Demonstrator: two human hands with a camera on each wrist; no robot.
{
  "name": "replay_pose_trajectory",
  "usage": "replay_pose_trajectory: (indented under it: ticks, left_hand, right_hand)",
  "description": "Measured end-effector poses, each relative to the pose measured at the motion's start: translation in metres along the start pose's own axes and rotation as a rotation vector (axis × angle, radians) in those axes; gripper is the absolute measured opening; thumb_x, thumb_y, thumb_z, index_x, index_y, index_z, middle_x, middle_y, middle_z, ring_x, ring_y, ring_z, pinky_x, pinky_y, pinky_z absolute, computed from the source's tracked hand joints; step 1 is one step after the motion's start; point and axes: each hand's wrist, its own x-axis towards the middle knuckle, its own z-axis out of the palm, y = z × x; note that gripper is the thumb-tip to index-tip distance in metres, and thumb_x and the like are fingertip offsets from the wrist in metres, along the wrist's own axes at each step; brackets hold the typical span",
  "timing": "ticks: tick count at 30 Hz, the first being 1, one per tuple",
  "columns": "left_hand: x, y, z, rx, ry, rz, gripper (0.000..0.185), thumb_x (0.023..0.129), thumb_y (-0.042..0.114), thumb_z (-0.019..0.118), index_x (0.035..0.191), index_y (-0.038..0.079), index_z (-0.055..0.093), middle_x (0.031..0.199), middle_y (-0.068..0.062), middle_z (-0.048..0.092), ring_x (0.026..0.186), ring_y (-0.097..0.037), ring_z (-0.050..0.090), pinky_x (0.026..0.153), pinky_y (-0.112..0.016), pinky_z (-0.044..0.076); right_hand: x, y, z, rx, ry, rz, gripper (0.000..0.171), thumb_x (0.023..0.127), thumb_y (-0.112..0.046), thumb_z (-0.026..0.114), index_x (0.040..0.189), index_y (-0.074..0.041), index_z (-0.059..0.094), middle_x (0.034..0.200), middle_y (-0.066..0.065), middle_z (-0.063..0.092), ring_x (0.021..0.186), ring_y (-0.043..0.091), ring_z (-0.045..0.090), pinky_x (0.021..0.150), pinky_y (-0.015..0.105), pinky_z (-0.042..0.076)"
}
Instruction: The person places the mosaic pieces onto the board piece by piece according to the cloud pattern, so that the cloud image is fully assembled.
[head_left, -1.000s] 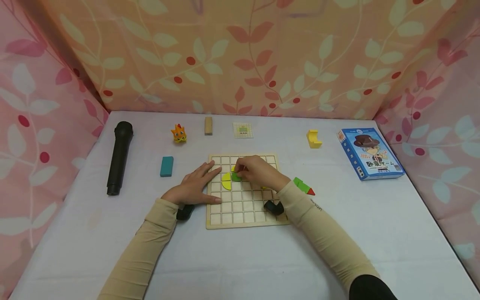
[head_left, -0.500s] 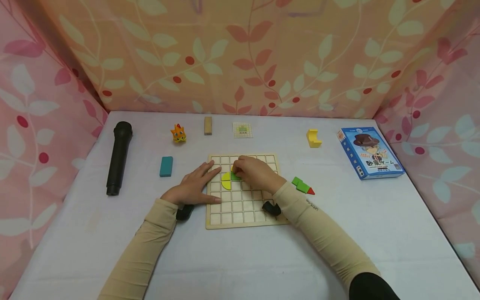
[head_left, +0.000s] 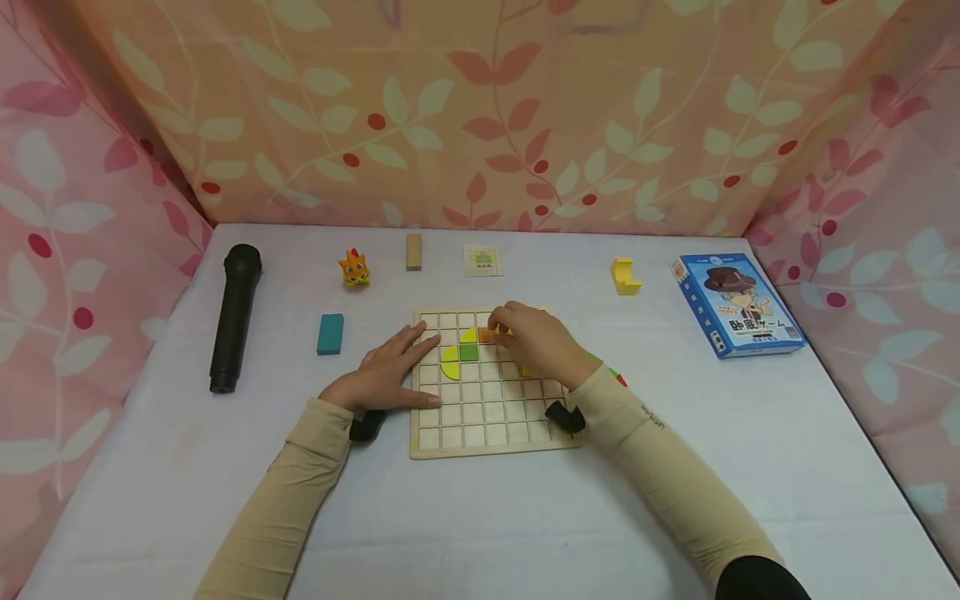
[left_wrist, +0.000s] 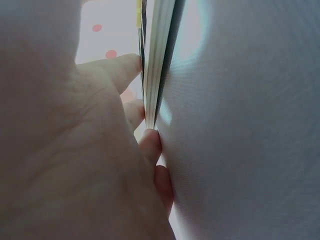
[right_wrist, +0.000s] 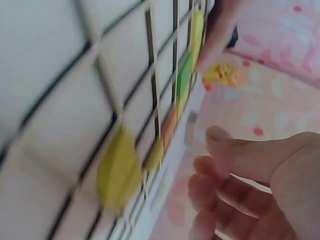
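Orange flat piece (head_left: 484, 335), on a gridded wooden board (head_left: 452, 437); its right end hidden by fingertips in the head view, so its long axis cannot be told. Right hand (head_left: 542, 340) beside it, fingers loosely bent, thumb apart from them. Left hand (head_left: 386, 375), fingers spread, at the board's left edge. Yellow half-round (head_left: 450, 363), long axis front to back, curve leftward. Green square (head_left: 468, 352), flat. Teal block (head_left: 330, 334), rectangular. Black microphone (head_left: 236, 321), head pointing away.
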Motion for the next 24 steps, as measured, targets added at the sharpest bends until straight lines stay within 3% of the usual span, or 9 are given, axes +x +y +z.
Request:
replay_pose_trajectory:
  ticks: [7, 16, 19, 24]
  left_hand:
    - [-0.001, 0.0, 0.001, -0.017, 0.003, 0.005, 0.1, 0.078, 0.056, 0.072, 0.155, 0.022, 0.017, 0.162, -0.007, 0.001, 0.148, -0.031, -0.001, 0.11, -0.062, 0.013]
    - [-0.001, 0.0, 0.002, -0.018, 0.0, -0.003, 0.102, 0.077, 0.056, 0.073, 0.155, 0.023, 0.016, 0.162, -0.006, 0.0, 0.148, -0.031, -0.002, 0.111, -0.062, 0.012]
    - [-0.001, 0.0, 0.001, -0.021, -0.002, -0.008, 0.102, 0.077, 0.055, 0.073, 0.155, 0.023, 0.016, 0.162, -0.006, 0.0, 0.148, -0.031, -0.002, 0.111, -0.063, 0.012]
    - [-0.002, 0.001, 0.0, -0.028, -0.001, -0.009, 0.101, 0.077, 0.055, 0.073, 0.155, 0.022, 0.017, 0.162, -0.006, 0.0, 0.148, -0.031, -0.002, 0.111, -0.062, 0.011]
  right_hand:
    - [-0.03, 0.032, -0.022, -0.063, -0.056, 0.139, 0.019, 0.092, -0.017, 0.066, 0.108, -0.009, 0.064, 0.089, 0.001, 0.062, 0.075, 0.017, 0.056, 0.068, 0.034, 0.049]
    - [-0.06, 0.072, -0.032, -0.056, -0.248, 0.355, 0.033, 0.089, -0.02, 0.068, 0.118, -0.006, 0.061, 0.098, 0.009, 0.063, 0.081, 0.022, 0.056, 0.075, 0.039, 0.052]
    - [-0.066, 0.078, -0.031, -0.058, -0.28, 0.372, 0.034, 0.088, -0.023, 0.071, 0.115, -0.004, 0.062, 0.1, 0.009, 0.063, 0.08, 0.022, 0.057, 0.076, 0.041, 0.052]
    - [-0.07, 0.079, -0.03, -0.067, -0.296, 0.368, 0.029, 0.086, -0.025, 0.073, 0.103, -0.003, 0.063, 0.09, 0.007, 0.062, 0.075, 0.019, 0.054, 0.07, 0.036, 0.049]
